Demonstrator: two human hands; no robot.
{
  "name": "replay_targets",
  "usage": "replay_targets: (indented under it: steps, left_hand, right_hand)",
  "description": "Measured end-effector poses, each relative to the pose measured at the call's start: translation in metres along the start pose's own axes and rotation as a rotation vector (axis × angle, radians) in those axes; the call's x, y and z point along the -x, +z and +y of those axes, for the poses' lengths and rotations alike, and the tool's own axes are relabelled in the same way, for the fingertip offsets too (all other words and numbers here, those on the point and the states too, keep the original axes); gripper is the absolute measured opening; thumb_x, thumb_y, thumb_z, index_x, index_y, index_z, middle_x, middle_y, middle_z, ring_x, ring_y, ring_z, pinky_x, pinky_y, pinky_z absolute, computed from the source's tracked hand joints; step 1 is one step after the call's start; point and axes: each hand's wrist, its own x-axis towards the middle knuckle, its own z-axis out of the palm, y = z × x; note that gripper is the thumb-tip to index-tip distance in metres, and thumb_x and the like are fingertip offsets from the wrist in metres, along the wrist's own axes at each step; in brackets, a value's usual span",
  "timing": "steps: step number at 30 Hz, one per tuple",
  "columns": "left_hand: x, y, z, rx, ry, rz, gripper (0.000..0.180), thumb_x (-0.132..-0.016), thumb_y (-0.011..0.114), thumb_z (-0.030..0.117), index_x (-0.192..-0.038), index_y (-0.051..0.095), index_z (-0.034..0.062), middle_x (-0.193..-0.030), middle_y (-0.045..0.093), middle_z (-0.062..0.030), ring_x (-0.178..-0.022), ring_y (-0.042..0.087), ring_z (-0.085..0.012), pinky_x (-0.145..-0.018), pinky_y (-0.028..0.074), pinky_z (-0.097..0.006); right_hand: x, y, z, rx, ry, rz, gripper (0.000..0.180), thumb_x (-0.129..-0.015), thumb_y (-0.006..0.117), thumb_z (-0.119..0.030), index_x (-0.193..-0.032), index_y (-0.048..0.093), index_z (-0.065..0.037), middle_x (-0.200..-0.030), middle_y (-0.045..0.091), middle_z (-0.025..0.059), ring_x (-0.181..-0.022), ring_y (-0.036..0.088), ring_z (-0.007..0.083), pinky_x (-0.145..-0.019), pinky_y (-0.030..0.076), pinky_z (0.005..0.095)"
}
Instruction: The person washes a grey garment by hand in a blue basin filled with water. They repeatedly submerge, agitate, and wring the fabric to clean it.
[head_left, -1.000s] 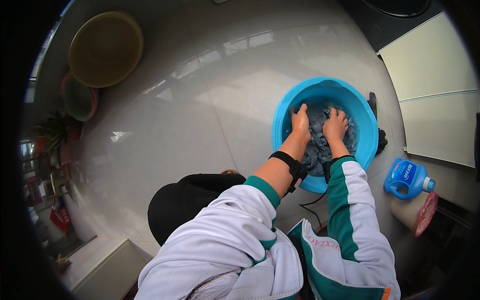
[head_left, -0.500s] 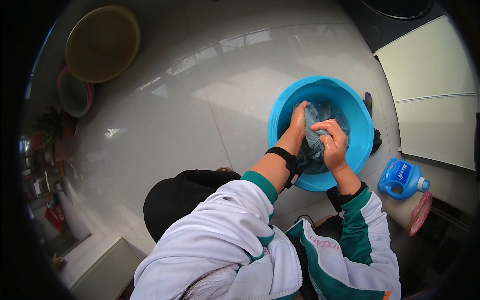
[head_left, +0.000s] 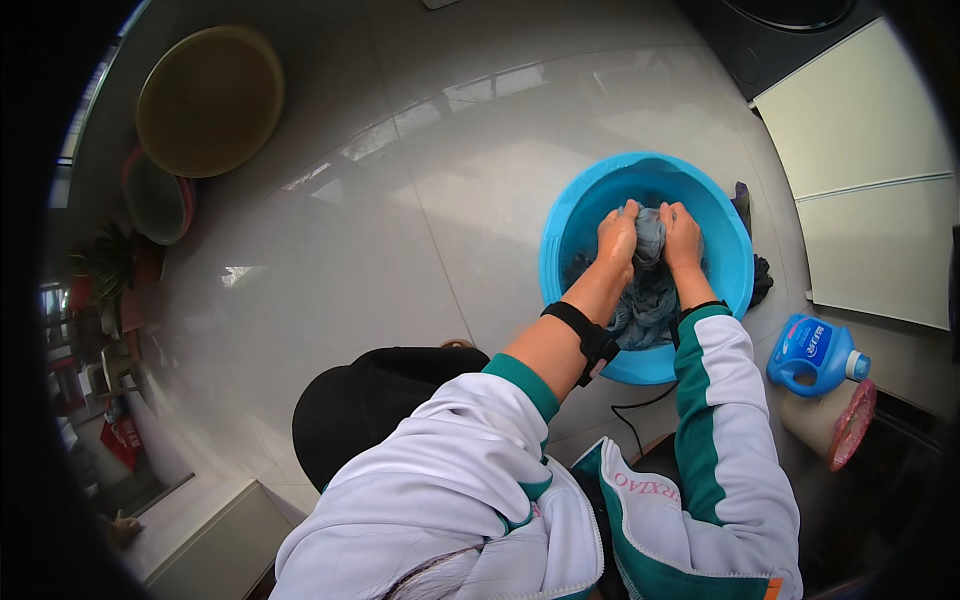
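Remotely I see left hand [head_left: 617, 240] and right hand [head_left: 683, 240] both pinching grey cloth [head_left: 650, 238] in blue tub [head_left: 729, 262]; blue jug [head_left: 824, 352] near right.

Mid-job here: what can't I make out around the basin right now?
- Left grip and right grip, head view: most fingertips, hidden by the hands themselves and the wet grey-blue cloth.
- Round bright-blue basin, head view: its bottom, covered by cloth and hands.
- Crumpled black item, head view: its kind, partly hidden by the basin's rim.
- Smooth black surface, head view: its full extent, cut off by the top edge.
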Motion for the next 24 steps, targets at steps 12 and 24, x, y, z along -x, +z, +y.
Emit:
replay_targets:
  steps: [12,24]
  left_hand:
    - [-0.024,-0.029,-0.024,-0.04,0.033,0.2,0.069,-0.095,0.051,0.024,-0.151,0.011,0.0106,-0.151,0.022,-0.0194,-0.136,0.028,-0.0381,-0.108,0.027,-0.048]
    - [-0.045,-0.033,-0.032,0.225,-0.127,-0.002,0.071,-0.095,0.052,0.036,-0.149,0.017,0.0081,-0.145,0.033,-0.0183,-0.129,0.039,-0.0343,-0.099,0.04,-0.046]
  right_hand:
    - [0.03,0.011,0.007,0.235,-0.098,-0.22,0.045,-0.078,0.059,-0.001,-0.12,0.05,-0.012,-0.12,0.048,0.0195,-0.113,0.049,0.0407,-0.091,0.044,0.0472]
    - [0.069,-0.065,-0.063,-0.545,-0.051,-0.222,0.029,-0.075,0.048,0.002,-0.094,0.069,-0.004,-0.092,0.064,0.011,-0.077,0.059,0.0216,-0.071,0.047,0.0305]
